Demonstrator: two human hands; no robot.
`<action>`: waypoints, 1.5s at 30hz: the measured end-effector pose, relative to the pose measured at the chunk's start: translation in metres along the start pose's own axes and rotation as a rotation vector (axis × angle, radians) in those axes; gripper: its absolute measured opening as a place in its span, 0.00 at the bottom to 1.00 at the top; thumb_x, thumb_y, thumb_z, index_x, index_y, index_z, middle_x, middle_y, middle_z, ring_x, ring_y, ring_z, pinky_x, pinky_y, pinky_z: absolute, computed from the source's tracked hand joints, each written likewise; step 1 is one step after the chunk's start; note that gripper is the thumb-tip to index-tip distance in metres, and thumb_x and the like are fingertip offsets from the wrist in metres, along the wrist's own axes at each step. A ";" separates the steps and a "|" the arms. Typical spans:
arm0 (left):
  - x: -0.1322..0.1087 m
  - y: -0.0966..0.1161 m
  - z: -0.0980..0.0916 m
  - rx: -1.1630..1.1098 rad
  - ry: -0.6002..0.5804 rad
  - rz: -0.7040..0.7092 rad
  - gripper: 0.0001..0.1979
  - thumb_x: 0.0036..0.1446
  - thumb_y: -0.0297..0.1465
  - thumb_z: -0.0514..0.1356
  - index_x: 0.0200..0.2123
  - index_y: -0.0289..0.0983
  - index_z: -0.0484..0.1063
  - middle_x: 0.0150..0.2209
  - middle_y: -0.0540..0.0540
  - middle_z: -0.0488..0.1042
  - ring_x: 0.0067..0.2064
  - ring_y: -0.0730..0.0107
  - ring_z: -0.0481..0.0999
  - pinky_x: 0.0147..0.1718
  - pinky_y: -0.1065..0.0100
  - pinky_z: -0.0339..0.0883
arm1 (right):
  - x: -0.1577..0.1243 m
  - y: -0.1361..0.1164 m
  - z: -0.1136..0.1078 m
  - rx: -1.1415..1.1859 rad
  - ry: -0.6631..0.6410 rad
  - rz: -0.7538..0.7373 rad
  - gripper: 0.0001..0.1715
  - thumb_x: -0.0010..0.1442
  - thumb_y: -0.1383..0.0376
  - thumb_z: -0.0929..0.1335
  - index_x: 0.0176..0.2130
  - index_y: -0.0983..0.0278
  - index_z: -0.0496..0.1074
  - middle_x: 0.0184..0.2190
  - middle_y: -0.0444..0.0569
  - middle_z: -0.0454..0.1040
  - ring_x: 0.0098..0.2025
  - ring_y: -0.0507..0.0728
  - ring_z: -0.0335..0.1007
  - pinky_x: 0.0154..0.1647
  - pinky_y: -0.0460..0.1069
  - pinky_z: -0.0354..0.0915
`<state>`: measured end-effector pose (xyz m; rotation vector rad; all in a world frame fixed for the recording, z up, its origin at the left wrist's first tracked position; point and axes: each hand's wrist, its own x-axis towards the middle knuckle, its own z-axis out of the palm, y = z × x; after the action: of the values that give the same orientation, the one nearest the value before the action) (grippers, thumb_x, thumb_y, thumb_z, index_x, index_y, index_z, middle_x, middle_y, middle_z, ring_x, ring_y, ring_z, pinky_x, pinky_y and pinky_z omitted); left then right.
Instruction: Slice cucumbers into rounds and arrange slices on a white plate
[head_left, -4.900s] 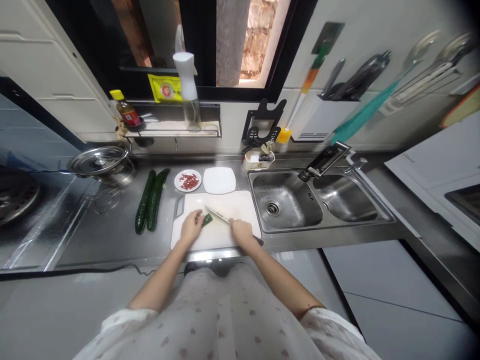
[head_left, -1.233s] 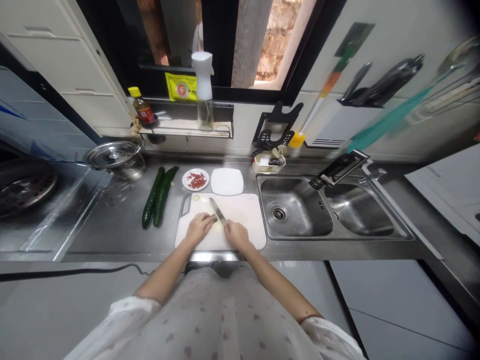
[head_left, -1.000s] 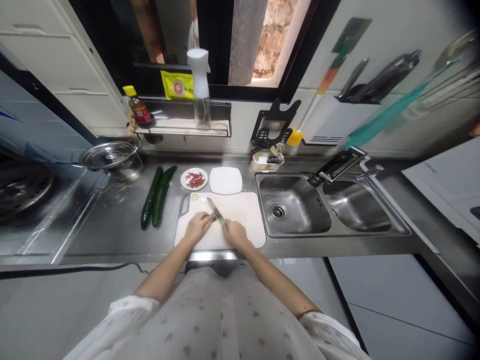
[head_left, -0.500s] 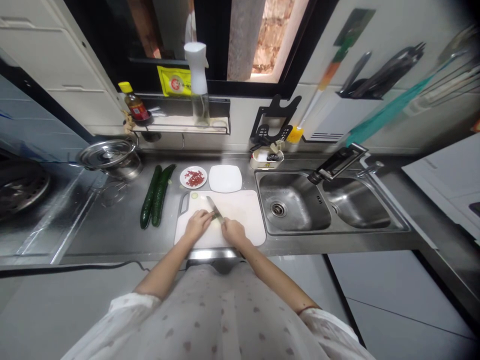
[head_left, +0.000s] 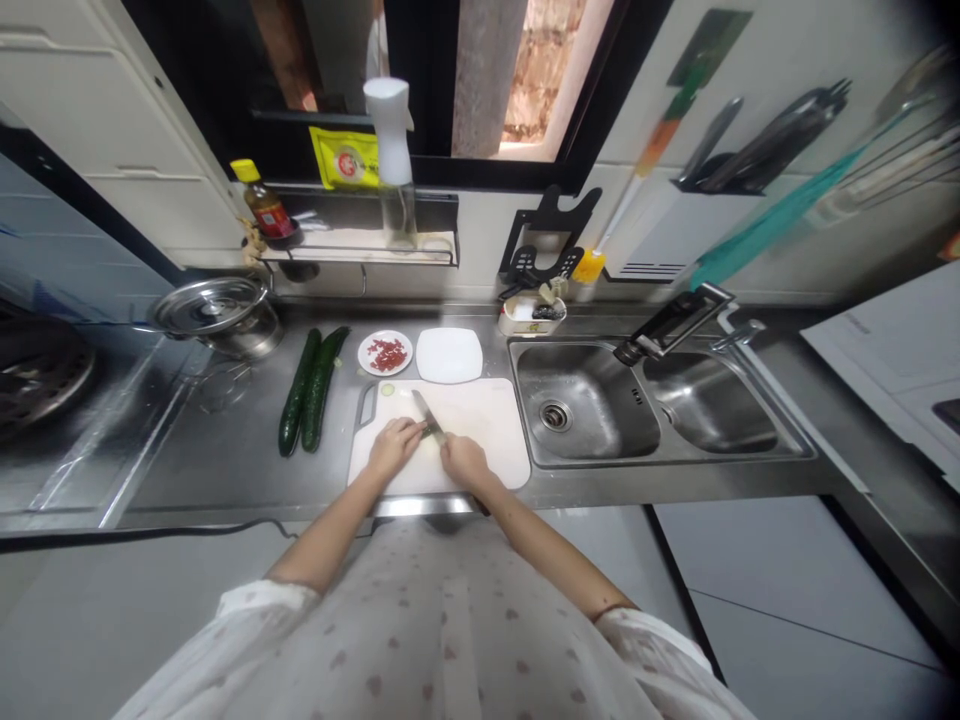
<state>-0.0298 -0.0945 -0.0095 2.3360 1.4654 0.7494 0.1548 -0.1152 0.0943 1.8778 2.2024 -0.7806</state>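
A white cutting board (head_left: 480, 420) lies on the steel counter in front of me. My left hand (head_left: 394, 447) is curled over a small green cucumber piece (head_left: 425, 434) and pins it to the board. My right hand (head_left: 463, 462) is closed round the handle of a knife (head_left: 427, 415), whose blade points away from me and rests against the piece beside my left fingertips. A pale cucumber slice (head_left: 388, 389) lies near the board's far left corner.
Two whole cucumbers (head_left: 307, 390) lie left of the board. Behind it are a small plate of chopped red chilli (head_left: 385, 353) and a white square plate (head_left: 448, 354). A double sink (head_left: 652, 405) is on the right, a lidded pot (head_left: 214, 312) at far left.
Earlier the knife lay at a low slant across the board with a longer green piece under my left hand. Now the blade points away, the piece is shorter, and a slice lies at the board's corner.
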 end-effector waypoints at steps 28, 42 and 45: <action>0.006 -0.002 -0.004 -0.069 -0.028 -0.032 0.15 0.65 0.33 0.53 0.49 0.41 0.75 0.38 0.45 0.75 0.42 0.67 0.71 0.42 0.67 0.65 | 0.001 0.000 0.008 -0.004 -0.005 -0.004 0.20 0.66 0.67 0.56 0.51 0.69 0.70 0.44 0.59 0.76 0.47 0.59 0.72 0.44 0.48 0.63; 0.007 -0.002 -0.004 -0.088 -0.029 -0.034 0.14 0.64 0.33 0.53 0.49 0.42 0.75 0.38 0.45 0.75 0.41 0.67 0.72 0.42 0.67 0.65 | 0.018 -0.004 0.007 0.010 0.007 -0.019 0.19 0.64 0.68 0.57 0.49 0.69 0.70 0.44 0.59 0.76 0.47 0.59 0.73 0.44 0.49 0.64; 0.007 -0.001 -0.004 -0.086 -0.033 -0.037 0.14 0.64 0.33 0.53 0.49 0.41 0.75 0.38 0.45 0.75 0.42 0.67 0.72 0.43 0.67 0.65 | 0.019 -0.004 0.008 0.017 0.011 -0.020 0.19 0.64 0.68 0.57 0.49 0.69 0.71 0.44 0.58 0.76 0.47 0.59 0.73 0.44 0.48 0.64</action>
<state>-0.0309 -0.0877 -0.0047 2.2408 1.4299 0.7458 0.1450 -0.1024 0.0808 1.8749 2.2313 -0.7963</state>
